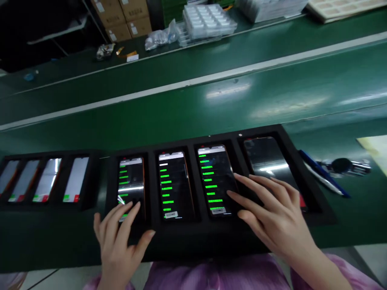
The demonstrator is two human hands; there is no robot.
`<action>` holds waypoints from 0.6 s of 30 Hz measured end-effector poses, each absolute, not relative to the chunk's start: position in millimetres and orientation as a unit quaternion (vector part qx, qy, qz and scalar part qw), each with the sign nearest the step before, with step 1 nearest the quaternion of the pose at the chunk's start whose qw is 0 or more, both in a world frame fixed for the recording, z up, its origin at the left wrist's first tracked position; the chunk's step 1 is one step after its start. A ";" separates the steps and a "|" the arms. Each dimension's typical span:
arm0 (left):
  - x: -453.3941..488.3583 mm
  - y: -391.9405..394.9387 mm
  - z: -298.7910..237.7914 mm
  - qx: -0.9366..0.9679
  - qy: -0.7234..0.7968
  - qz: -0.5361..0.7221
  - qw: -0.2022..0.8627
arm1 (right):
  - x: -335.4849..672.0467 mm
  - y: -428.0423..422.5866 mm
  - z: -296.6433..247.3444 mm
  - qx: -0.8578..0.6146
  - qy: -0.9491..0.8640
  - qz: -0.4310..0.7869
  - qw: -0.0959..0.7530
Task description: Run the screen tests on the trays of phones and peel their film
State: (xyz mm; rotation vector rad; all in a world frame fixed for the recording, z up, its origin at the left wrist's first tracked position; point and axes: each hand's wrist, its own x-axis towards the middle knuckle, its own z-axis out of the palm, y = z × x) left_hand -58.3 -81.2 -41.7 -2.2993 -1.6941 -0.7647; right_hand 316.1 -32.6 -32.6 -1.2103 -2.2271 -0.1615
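While left hand and right hand spread loose | 2 trays | 8 phones visible, 4 per tray

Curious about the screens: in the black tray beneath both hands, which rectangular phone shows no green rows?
The rightmost dark-screened phone, partly hidden by the right hand; the other three phones display green rows.

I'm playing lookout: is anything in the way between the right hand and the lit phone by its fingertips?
Nothing that I can see. The right hand is already at the right edge of the lit phone. The tray goes around the phone but leaves its top open. Whether they touch, I can't tell.
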 end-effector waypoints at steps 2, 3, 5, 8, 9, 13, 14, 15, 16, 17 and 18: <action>-53.1 -79.4 -37.7 -0.780 -0.568 -0.249 0.080 | 317.8 -34.1 -32.4 -0.454 -0.827 -0.058 0.326; -49.9 -78.1 -35.4 -0.783 -0.567 -0.244 0.075 | 319.4 -35.2 -32.5 -0.452 -0.821 -0.053 0.345; -42.5 -74.6 -31.0 -0.790 -0.562 -0.236 0.071 | 322.4 -36.9 -33.6 -0.453 -0.808 -0.054 0.372; -30.0 -68.4 -26.1 -0.795 -0.555 -0.233 0.069 | 323.2 -36.9 -37.4 -0.455 -0.801 -0.058 0.385; -25.9 -66.5 -25.1 -0.794 -0.556 -0.236 0.066 | 322.7 -36.5 -39.0 -0.456 -0.799 -0.057 0.388; -13.7 -61.4 -24.2 -0.784 -0.563 -0.258 0.048 | 322.5 -35.4 -44.4 -0.469 -0.783 -0.055 0.404; -12.5 -61.0 -24.4 -0.784 -0.563 -0.259 0.046 | 323.4 -35.5 -45.1 -0.471 -0.782 -0.054 0.405; -12.0 -61.0 -24.6 -0.784 -0.563 -0.257 0.045 | 324.6 -35.8 -45.5 -0.472 -0.782 -0.050 0.403; -12.1 -61.5 -24.7 -0.784 -0.564 -0.257 0.045 | 326.0 -36.1 -45.7 -0.473 -0.784 -0.047 0.400; -12.7 -62.2 -24.7 -0.784 -0.564 -0.256 0.044 | 327.4 -36.6 -45.9 -0.475 -0.784 -0.044 0.397; -13.4 -63.2 -24.5 -0.784 -0.564 -0.256 0.043 | 328.7 -37.1 -46.1 -0.474 -0.783 -0.044 0.399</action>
